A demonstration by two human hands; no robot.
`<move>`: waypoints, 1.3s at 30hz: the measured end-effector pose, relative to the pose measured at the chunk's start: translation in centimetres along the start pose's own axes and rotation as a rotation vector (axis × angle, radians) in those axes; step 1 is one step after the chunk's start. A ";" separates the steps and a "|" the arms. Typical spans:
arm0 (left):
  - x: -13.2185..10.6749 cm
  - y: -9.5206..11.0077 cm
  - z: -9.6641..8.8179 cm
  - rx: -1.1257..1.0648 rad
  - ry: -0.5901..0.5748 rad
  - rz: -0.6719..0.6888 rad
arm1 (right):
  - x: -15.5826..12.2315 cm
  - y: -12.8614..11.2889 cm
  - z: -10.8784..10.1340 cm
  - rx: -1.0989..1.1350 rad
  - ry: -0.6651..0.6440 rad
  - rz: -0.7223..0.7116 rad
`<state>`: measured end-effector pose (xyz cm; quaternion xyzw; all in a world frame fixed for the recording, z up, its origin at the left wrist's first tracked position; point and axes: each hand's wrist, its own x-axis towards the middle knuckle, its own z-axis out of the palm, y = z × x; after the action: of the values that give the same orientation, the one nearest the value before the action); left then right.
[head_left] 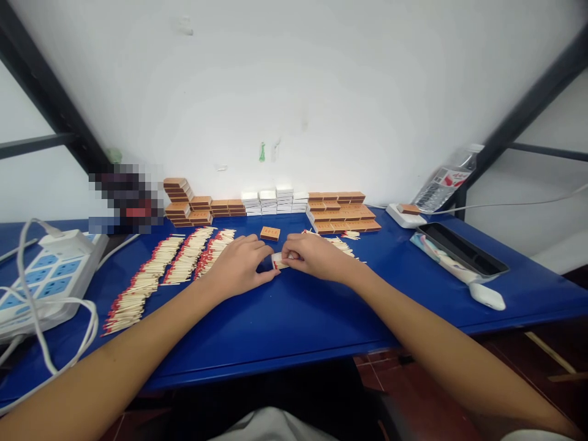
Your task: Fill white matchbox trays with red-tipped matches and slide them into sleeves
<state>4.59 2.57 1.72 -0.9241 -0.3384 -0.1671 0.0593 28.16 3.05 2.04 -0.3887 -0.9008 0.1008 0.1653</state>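
Observation:
My left hand (241, 263) and my right hand (312, 254) meet at the middle of the blue table (294, 318). Between their fingertips sits a small white matchbox tray (278, 261) with red-tipped matches in it; both hands pinch it. Long rows of loose matches (174, 263) lie to the left of my left hand. A single orange matchbox (270, 233) lies just beyond the hands. A few more matches (342, 245) lie behind my right hand.
Stacks of orange matchboxes (342, 211) and white inner trays (273, 201) line the wall. A white power strip (46, 275) with cables sits at the left. A plastic bottle (443, 180), a dark tray (462, 248) and a white mouse (487, 296) are at the right.

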 end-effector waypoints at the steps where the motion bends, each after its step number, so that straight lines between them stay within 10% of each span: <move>1: 0.0 0.0 0.0 -0.001 -0.001 -0.003 | 0.0 0.0 -0.2 0.012 0.004 0.000; 12: -0.1 -0.3 0.1 -0.128 -0.017 -0.037 | -1.5 3.7 -4.3 0.036 0.012 0.231; 39: -0.1 -0.3 -0.2 -0.116 -0.047 -0.034 | -1.6 4.7 -4.2 0.006 -0.216 0.328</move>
<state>4.28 2.73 1.91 -0.9237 -0.3453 -0.1658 -0.0051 33.91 5.24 4.16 -0.5166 -0.8376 0.1704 0.0501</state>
